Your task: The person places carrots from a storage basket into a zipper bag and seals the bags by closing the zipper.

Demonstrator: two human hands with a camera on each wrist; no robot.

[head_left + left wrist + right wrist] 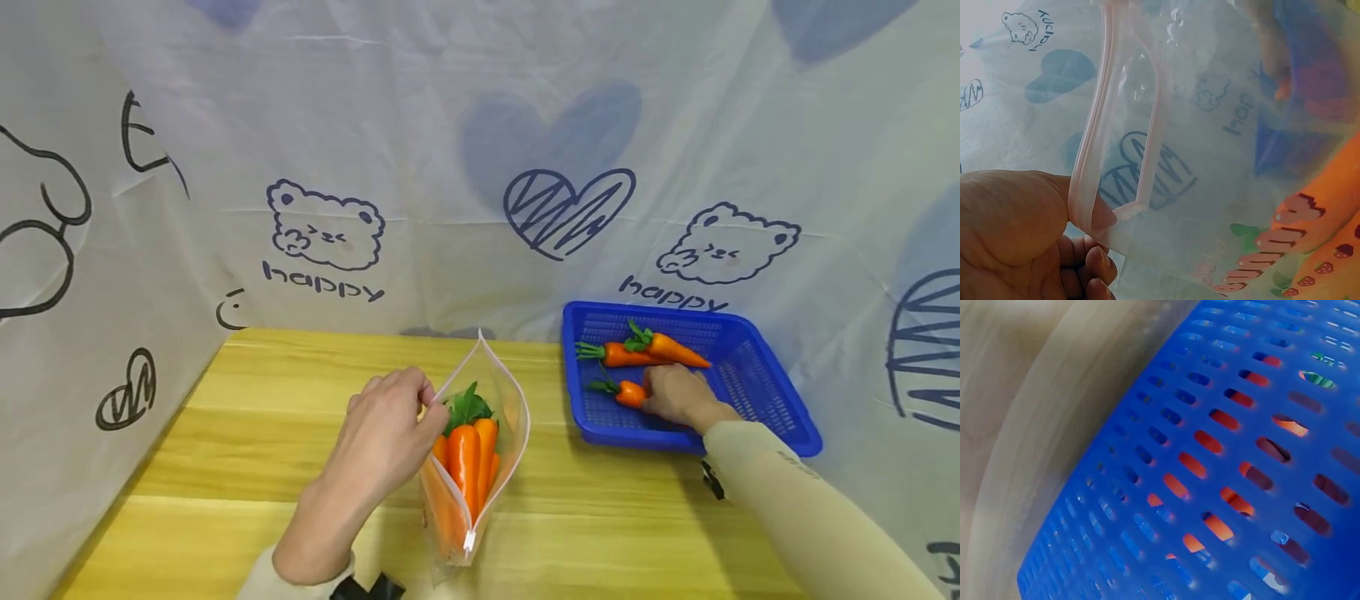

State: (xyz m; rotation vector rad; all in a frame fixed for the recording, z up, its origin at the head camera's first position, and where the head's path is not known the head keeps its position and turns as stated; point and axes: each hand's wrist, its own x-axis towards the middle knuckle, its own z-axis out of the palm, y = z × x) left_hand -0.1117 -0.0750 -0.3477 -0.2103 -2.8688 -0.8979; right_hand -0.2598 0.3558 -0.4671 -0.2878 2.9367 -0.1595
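Observation:
A clear zip bag (527,415) with a pale pink rim stands on the table, its mouth wide. Inside it are several carrots (463,467) with green leaves at the top. My left hand (386,433) pinches the bag's left rim between thumb and fingers; the left wrist view shows the thumb over the zip strip (1102,81). In the blue basket (637,437), my right hand (678,396) grips a carrot (631,394) with its leafy end pointing left. Two more carrots (678,349) lie behind that hand. The basket's slotted wall (1147,425) hides most of the right hand's work in the right wrist view.
The wooden table (277,400) extends left of the bag and between bag and basket. A white cloth (442,275) printed with hearts and bears hangs at the back and sides, close behind the basket. The bag's red strawberry print (1324,267) shows in the left wrist view.

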